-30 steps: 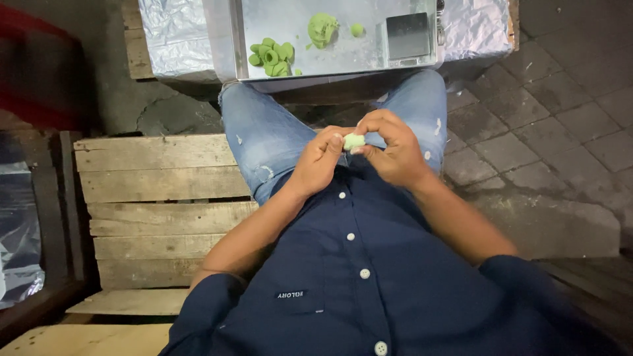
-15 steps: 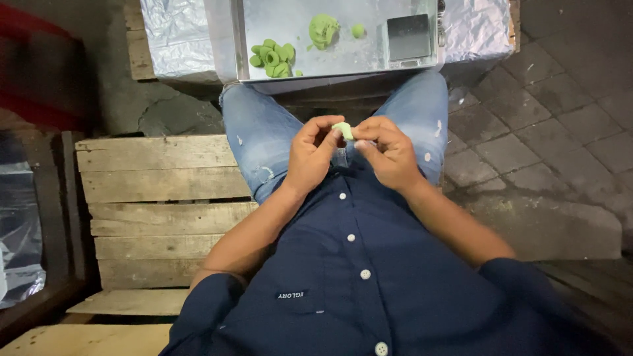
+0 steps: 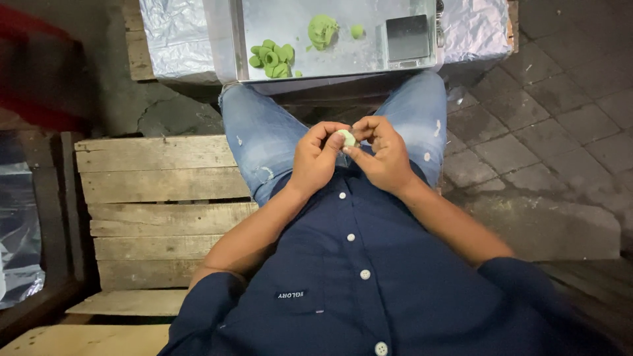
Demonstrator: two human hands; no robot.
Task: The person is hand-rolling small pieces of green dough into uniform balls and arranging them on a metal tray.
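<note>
Over my lap, my left hand (image 3: 315, 158) and my right hand (image 3: 381, 153) pinch a small pale green dough piece (image 3: 347, 138) between their fingertips. Ahead of my knees stands a metal tray (image 3: 369, 56). On it lie several shaped green dough rings (image 3: 273, 57) at the left, a lump of green dough (image 3: 322, 29) in the middle and a small green ball (image 3: 357, 30) beside it. A small grey scale (image 3: 407, 37) sits at the tray's right end.
A wooden pallet (image 3: 158, 211) lies to my left on the ground. Silver foil (image 3: 175, 36) covers the surface under the tray on both sides. Paving stones (image 3: 547, 118) spread out to the right. A foil-wrapped bundle (image 3: 16, 231) sits at the far left.
Both hands have kept working the dough piece, turning it between the fingertips. They shifted slightly upward from my lap; the tray's contents have not moved.
</note>
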